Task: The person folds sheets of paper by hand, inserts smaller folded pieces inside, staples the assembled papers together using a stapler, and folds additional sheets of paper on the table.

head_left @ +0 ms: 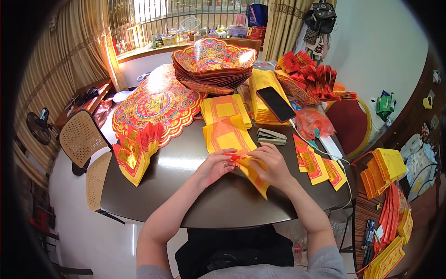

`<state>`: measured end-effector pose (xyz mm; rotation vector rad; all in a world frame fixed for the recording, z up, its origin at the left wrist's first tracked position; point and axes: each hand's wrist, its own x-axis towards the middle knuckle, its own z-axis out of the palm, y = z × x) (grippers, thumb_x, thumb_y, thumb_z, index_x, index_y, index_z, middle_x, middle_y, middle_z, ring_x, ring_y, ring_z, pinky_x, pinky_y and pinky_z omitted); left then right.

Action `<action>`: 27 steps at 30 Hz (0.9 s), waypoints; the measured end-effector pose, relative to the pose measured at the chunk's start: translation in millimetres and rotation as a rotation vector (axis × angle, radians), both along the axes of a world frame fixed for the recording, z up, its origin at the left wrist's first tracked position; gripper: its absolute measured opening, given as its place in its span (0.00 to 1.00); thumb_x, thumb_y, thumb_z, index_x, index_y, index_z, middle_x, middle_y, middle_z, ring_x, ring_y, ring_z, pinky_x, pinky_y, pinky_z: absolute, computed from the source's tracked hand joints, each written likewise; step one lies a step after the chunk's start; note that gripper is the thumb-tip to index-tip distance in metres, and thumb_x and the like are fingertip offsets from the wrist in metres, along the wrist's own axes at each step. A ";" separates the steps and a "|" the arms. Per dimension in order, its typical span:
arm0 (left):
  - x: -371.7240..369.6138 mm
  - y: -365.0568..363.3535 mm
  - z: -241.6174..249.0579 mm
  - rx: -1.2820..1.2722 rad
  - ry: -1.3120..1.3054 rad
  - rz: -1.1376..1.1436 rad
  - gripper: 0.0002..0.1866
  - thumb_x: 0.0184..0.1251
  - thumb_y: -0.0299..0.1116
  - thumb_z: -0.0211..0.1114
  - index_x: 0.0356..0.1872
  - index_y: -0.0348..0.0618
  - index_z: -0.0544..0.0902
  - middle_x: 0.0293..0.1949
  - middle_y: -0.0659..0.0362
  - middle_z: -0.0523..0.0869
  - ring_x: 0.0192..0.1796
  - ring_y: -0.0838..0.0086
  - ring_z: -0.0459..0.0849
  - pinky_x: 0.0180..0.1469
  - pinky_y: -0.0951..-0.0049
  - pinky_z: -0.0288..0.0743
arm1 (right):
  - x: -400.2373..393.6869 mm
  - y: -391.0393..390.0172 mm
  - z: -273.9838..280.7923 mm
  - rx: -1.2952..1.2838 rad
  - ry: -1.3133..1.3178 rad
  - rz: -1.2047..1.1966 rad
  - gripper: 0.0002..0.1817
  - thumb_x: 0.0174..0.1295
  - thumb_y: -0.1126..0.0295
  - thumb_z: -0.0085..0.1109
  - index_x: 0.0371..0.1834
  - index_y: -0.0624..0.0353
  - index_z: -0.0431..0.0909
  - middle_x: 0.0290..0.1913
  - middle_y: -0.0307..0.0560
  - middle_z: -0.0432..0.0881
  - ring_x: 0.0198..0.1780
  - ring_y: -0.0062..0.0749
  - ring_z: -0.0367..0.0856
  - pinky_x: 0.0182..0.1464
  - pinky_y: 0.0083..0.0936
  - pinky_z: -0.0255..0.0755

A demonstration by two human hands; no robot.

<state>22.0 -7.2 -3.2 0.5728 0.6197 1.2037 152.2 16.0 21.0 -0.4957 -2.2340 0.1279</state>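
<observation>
My left hand (217,168) and my right hand (271,165) meet over the front middle of the dark table, both closed on a yellow joss paper sheet (254,177) with red print. The sheet is bent, and one corner points down toward the table edge. Just beyond it lies another printed yellow sheet (227,136), with a pile of similar sheets (224,108) behind. A stapler (272,137) rests to the right of these, near my right hand. At the left, a bundle of folded red and yellow papers (135,156) stands on the table.
Behind are a stack of ornate red paper bowls (213,69), a flat scalloped sheet (155,104) and a phone (276,104) on a yellow paper stack (261,83). A white cable (320,151) runs past red-yellow slips (316,167) on the right. Chairs flank the table.
</observation>
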 end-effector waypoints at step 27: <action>0.8 -11.7 8.5 0.595 1.131 0.353 0.07 0.32 0.26 0.45 0.15 0.32 0.66 0.13 0.60 0.68 0.14 0.84 0.63 0.16 0.92 0.55 | -3.4 2.7 -8.2 -0.323 0.232 -0.032 0.10 0.27 0.78 0.41 0.20 0.63 0.60 0.15 0.41 0.64 0.16 0.20 0.61 0.21 0.08 0.55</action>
